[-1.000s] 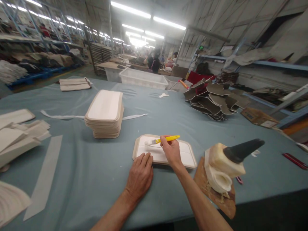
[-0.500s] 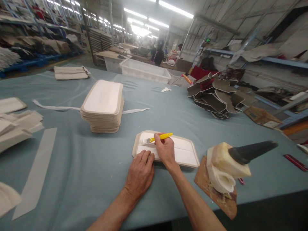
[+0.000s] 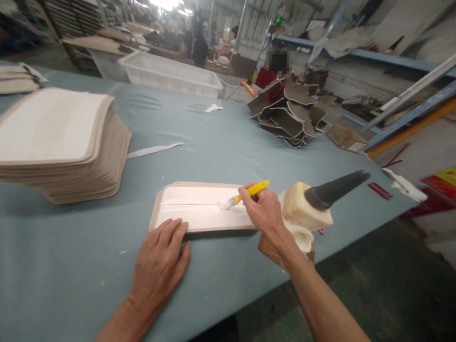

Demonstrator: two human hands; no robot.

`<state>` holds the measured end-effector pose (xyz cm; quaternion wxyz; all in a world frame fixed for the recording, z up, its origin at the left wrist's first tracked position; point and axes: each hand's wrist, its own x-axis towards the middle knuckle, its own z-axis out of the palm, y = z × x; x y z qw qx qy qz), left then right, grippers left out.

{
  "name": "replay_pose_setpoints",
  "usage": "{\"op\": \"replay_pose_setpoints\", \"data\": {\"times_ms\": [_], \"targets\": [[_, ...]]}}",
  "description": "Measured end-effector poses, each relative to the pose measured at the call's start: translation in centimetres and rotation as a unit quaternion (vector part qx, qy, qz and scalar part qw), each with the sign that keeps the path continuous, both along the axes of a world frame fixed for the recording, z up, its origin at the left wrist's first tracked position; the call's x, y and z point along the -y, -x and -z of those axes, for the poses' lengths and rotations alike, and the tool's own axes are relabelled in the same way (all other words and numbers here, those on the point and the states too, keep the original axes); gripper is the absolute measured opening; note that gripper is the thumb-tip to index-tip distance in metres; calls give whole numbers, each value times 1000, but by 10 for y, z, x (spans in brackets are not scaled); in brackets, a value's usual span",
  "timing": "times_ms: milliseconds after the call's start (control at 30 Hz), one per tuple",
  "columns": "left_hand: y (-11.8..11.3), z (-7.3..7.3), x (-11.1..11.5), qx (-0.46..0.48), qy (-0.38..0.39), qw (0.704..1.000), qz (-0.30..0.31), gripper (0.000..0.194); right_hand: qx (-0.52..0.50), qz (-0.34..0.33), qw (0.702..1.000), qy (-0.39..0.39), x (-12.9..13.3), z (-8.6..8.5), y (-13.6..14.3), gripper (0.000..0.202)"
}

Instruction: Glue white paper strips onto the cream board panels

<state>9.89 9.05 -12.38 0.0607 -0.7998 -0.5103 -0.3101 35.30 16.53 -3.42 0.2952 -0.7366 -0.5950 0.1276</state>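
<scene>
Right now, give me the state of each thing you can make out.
Panel: lying flat, white face up
Brush: held, bristles at panel's face
Right hand: closed around brush handle
Left hand: open, resting on panel's near edge
Stack: piled high, edges uneven
Dark pieces: heaped loosely
White bin: open-topped, upright

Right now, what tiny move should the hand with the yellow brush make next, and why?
Perhaps a short stroke along the white panel, because the right hand holds the yellow brush with its bristles down at the panel's white top, and the left hand rests its fingertips on the near edge, seemingly steadying it.
</scene>
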Motion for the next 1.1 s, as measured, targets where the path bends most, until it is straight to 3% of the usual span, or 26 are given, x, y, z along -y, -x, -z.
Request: {"op": "replay_pose_setpoints", "data": {"times_ms": [133, 300, 433, 600, 800, 933, 1100], "targets": [[1, -8, -3, -63, -44, 997, 13, 40, 79, 54, 995, 25, 9, -8, -28, 41], [1, -11, -6, -75, -49, 996, 11, 40, 219, 96, 970, 53, 15, -12, -43, 43], [0, -10, -7, -81, -42, 996, 10, 41, 239, 109, 964, 44, 16, -8, -47, 47], [-2, -12, -8, -79, -69, 994, 21, 39, 153, 106, 983, 3, 11, -2, -48, 40], [-1, -9, -6, -80, -76, 994, 9, 38, 15, 97, 991, -86, 15, -18, -51, 35], [2, -10, -10, -96, -66, 993, -9, 38, -123, 111, 969, -183, 28, -26, -47, 49], [-4, -28, -26, -126, -69, 989, 15, 34, -276, 144, 919, -242, 59, -23, -53, 55]]}}
